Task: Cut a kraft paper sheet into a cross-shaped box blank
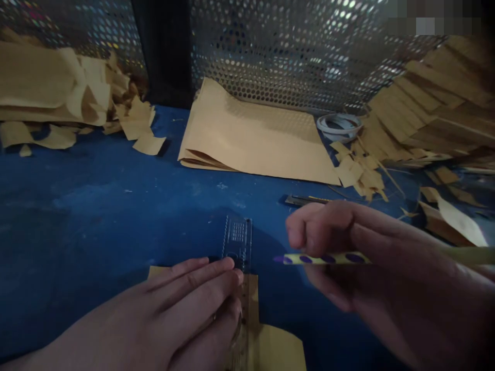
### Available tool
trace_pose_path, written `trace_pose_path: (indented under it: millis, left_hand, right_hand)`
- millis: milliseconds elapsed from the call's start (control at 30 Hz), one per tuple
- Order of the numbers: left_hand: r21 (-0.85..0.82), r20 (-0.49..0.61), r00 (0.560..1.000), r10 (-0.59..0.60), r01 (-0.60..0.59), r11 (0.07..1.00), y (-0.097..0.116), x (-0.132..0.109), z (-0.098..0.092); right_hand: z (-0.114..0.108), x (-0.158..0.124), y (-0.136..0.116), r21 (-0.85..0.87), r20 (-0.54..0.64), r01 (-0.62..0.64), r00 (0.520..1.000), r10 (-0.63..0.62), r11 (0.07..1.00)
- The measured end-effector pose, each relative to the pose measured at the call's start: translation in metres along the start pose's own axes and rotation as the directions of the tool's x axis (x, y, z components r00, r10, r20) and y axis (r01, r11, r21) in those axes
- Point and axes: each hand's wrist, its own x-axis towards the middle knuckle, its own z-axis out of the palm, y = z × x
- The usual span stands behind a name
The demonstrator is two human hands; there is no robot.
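Lower centre: my left hand presses flat on the ruler over brown paper; right hand pinches a dotted pencil. Ruler may skid, skewing the line.

Under my left hand — a clear plastic ruler, glossy, with moulded markings, lying on matt tan kraft paper. In my right hand, a pencil with a smooth yellow finish and purple dots. Tabletop: blue, matt, scuffed and lightly speckled. Behind it, a perforated metal panel, dull grey sheen. Stacked kraft sheets and torn scraps — same matt brown paper. White tape roll, smooth.
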Motion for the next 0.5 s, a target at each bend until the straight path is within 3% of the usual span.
trace_pose_path:
  millis: [67, 100, 167, 300, 400, 500]
  left_hand:
    - [-0.022, 0.0, 1.0, -0.008, 0.008, 1.0, 0.002, 0.0, 0.001]
    - [-0.033, -0.007, 1.0, -0.012, 0.011, 0.999, 0.002, 0.0, 0.002]
    - [-0.055, -0.014, 1.0, -0.013, 0.013, 0.998, 0.003, -0.001, 0.002]
    - [-0.016, 0.041, 0.999, -0.012, 0.013, 1.0, 0.003, -0.002, -0.002]
    - [0.02, 0.065, 0.998, -0.016, 0.015, 1.0, 0.0, -0.003, -0.004]
    - [-0.045, 0.082, 0.996, -0.035, 0.038, 0.998, -0.005, -0.006, -0.005]
  right_hand:
    - [0.008, -0.013, 0.009, 0.17, -0.081, -0.091, 0.991, 0.106, 0.981]
    - [0.011, -0.019, 0.013, 0.174, -0.104, -0.1, 0.987, 0.119, 0.98]
    - [0.014, -0.024, 0.017, 0.085, -0.111, -0.074, 0.99, 0.084, 0.994]
    - [0.014, -0.016, 0.012, -0.171, -0.011, 0.048, 0.999, -0.051, 0.984]
    - [0.013, -0.007, 0.008, -0.239, 0.012, 0.149, 0.988, -0.151, 0.96]
    - [0.013, -0.003, 0.009, -0.261, 0.016, 0.164, 0.986, -0.165, 0.951]
